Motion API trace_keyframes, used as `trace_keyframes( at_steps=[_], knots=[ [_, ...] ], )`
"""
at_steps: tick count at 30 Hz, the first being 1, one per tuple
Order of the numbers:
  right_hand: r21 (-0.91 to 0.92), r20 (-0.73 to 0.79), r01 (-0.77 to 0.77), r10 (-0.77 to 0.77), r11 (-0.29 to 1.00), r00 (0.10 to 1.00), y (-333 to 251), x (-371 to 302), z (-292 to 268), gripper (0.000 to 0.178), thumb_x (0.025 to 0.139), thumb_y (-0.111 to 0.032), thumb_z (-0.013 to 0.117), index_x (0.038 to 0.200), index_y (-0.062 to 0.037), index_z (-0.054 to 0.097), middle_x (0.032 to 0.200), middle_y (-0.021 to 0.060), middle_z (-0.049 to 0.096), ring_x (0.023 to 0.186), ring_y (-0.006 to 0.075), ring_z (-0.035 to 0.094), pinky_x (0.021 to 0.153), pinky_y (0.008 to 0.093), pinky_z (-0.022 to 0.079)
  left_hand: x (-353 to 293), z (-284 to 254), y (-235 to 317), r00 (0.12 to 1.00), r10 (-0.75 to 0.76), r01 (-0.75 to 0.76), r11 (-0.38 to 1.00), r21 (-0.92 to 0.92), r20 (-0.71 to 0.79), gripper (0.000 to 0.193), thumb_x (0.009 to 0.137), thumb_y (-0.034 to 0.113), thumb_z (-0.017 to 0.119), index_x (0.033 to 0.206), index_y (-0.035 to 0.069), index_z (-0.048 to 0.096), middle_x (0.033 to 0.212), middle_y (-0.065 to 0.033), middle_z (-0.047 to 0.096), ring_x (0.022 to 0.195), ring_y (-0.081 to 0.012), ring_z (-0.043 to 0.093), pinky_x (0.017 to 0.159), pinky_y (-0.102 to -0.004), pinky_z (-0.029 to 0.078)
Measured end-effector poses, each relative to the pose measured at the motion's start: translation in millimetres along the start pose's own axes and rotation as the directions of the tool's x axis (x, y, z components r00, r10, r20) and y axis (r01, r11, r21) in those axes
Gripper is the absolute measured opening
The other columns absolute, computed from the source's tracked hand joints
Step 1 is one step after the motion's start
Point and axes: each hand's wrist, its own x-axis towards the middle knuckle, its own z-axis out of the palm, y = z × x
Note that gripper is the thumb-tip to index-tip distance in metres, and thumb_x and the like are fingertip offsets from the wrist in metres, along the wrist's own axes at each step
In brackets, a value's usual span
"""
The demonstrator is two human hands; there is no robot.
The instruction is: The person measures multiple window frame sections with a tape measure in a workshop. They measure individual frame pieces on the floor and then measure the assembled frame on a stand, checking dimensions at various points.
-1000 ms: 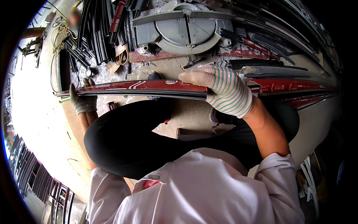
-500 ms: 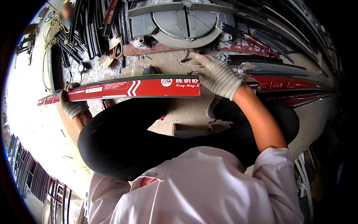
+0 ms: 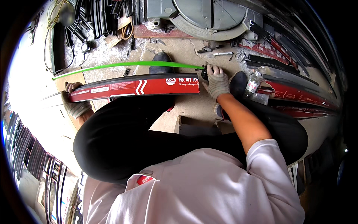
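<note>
A long dark strip with a red printed film [image 3: 126, 89] lies across in front of my knees. My left hand [image 3: 77, 104], in a striped knit glove with bare fingertips, is closed round its left part. Past its right end, my right hand [image 3: 218, 83], gloved likewise, grips the small black case of a tape measure [image 3: 204, 72]. The green blade [image 3: 134, 64] runs out from the case to the left, bowed, beyond the strip and apart from it. Where the blade's far tip ends, near the left board, I cannot tell whether it touches anything.
A grey round saw base [image 3: 209, 22] stands ahead. A white marker [image 3: 220, 54] lies on the floor before it. To the right are a clear bottle [image 3: 253, 85] and more red-filmed strips [image 3: 302, 93]. Dark strips [image 3: 87, 18] and a cable [image 3: 46, 48] lie at the left back.
My right hand has closed on the tape measure's case, and the green blade has come away from the strip's far edge. My left hand still holds the strip. The whole view has shifted.
</note>
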Motion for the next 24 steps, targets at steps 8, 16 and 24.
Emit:
trace_keyframes(
  at_steps=[8, 16, 24],
  knots=[
    [0.004, 0.031, 0.104, -0.105, 0.995, 0.994, 4.0, 24.1, 7.0, 0.063, 0.079, -0.029, 0.083, 0.129, -0.0052, 0.053, 0.124, 0.0182, 0.06, 0.119, 0.0352, 0.058, 0.094, 0.0483, 0.053, -6.4, -15.6, -5.4, 0.993, 0.067, -0.049, 0.982, 0.181, -0.096, 0.051, 0.092, 0.013, 0.071, 0.131, -0.013, 0.052, 0.093, -0.0097, 0.058, 0.088, -0.0248, 0.053, 0.087, -0.0383, 0.048],
    [0.386, 0.264, 0.134, -0.249, 0.913, 0.932, 15.1, 24.2, -73.7, 0.053, 0.084, -0.025, 0.075, 0.129, -0.0047, 0.055, 0.114, 0.023, 0.065, 0.108, 0.0395, 0.064, 0.094, 0.045, 0.053, -4.0, -29.7, -43.7, 0.977, 0.134, -0.095, 0.969, 0.227, -0.163, 0.058, 0.092, 0.042, 0.076, 0.125, -0.002, 0.058, 0.088, -0.0054, 0.061, 0.077, -0.0221, 0.057, 0.08, -0.0397, 0.053],
    [0.703, 0.199, 0.189, -0.445, 0.686, 0.873, 48.0, 45.6, -162.8, 0.033, 0.089, -0.012, 0.058, 0.116, 0.0037, 0.071, 0.107, 0.0122, 0.074, 0.103, 0.0189, 0.068, 0.097, 0.0317, 0.05, -14.3, -4.8, -87.4, 0.944, 0.131, -0.088, 0.984, 0.153, -0.302, 0.054, 0.099, 0.051, 0.067, 0.124, 0.005, 0.056, 0.09, -0.0038, 0.058, 0.071, -0.0161, 0.055, 0.071, -0.0366, 0.056]
  ],
)
